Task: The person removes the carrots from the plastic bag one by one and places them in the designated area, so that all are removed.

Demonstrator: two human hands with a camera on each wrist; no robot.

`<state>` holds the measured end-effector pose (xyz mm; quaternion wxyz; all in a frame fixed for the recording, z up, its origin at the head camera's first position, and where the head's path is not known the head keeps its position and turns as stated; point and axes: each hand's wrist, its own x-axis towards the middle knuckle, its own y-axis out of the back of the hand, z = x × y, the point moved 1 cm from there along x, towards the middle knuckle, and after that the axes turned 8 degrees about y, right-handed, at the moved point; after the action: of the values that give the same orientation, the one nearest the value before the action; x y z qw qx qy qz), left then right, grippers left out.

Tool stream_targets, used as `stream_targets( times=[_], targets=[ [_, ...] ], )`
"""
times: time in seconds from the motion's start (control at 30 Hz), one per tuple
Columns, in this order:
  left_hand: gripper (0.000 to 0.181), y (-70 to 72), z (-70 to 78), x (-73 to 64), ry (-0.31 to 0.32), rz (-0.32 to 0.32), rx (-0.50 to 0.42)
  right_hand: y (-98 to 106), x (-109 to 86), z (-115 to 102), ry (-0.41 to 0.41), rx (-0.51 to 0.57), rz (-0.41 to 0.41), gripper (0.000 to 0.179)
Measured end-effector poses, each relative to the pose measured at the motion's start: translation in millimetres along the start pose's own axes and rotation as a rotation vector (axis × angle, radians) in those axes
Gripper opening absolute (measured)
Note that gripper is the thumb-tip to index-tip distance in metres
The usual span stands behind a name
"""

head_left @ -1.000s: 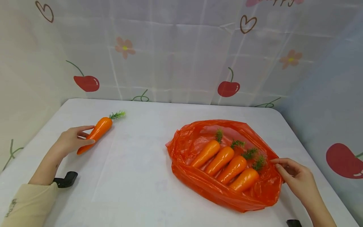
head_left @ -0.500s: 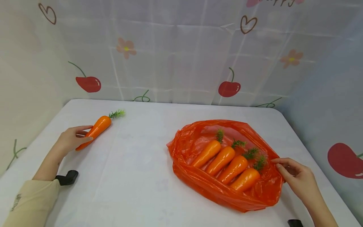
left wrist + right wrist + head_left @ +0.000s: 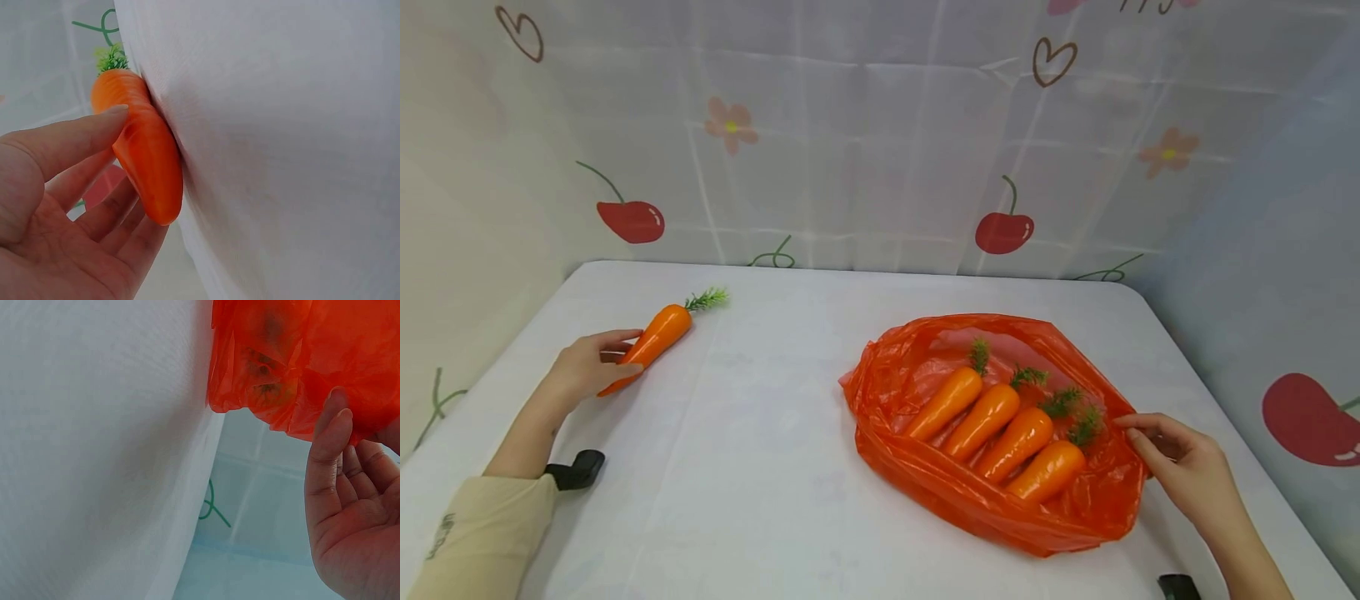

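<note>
Left hand [image 3: 587, 367]: part-curled, thumb and fingers pinching the lower half of the lone carrot [image 3: 666, 329], which lies aslant on the table, at left. In the head view the hand covers part of that half, with the tip showing below the thumb. In the left wrist view the carrot's body covers the base of its leaves.

Right hand [image 3: 1191, 467]: thumb and forefinger pinch the edge of the bag [image 3: 958, 498], the other fingers loosely bent. The right wrist view cuts off most of the thumb. The bag lies open on the table at right, four carrots [image 3: 1017, 443] side by side inside; its near fold hides their lower ends. Dark patches seen through the film in the right wrist view cannot be made out.

The sleeve [image 3: 490, 525] bears lettering too small to read. A black fitting [image 3: 576, 469] sits at the left wrist; the black piece [image 3: 1178, 586] by the right forearm is cut off by the lower edge.

Table [image 3: 737, 467]: white, far corners rounded, faint creases. Behind stands a creased, pale sheet [image 3: 865, 150] printed with cherries, flowers and hearts; its top lettering is cut off, as is the cherry [image 3: 1303, 419] at far right.
</note>
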<state>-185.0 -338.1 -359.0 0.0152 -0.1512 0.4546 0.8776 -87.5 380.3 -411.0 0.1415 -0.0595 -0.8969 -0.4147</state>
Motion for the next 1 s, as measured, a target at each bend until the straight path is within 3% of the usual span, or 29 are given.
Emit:
stream_targets(
  times=[0.23,0.37,0.5,0.67,0.73,0.93,1.0],
  targets=[
    [0.065,0.6,-0.7,-3.9,-0.013,0.006,-0.017,9.4,1.8,-51.3,-0.011,0.051,-0.004,0.019],
    [0.065,2.7,6.4,-4.8,-0.032,0.019,-0.026,12.9,1.2,-71.3,-0.019,0.048,-0.019,0.02],
    [0.061,2.5,27.9,-5.6,-0.078,0.07,-0.039,13.4,0.8,-73.8,-0.039,0.044,-0.018,0.02],
    [0.054,-3.4,67.5,-11.0,-0.146,0.111,-0.079,13.8,0.4,-73.0,-0.053,0.043,-0.023,0.022],
    [0.053,-6.8,84.8,-15.4,-0.172,0.109,-0.103,12.3,0.2,-63.9,-0.04,0.037,-0.023,0.022],
    [0.049,-17.6,124.9,-24.1,-0.303,0.114,-0.105,-0.5,-0.3,1.5,-0.008,0.013,-0.005,0.027],
    [0.048,-22.3,134.8,-25.1,-0.332,0.099,-0.098,-1.7,-0.2,7.1,-0.011,0.017,-0.008,0.029]
  ],
)
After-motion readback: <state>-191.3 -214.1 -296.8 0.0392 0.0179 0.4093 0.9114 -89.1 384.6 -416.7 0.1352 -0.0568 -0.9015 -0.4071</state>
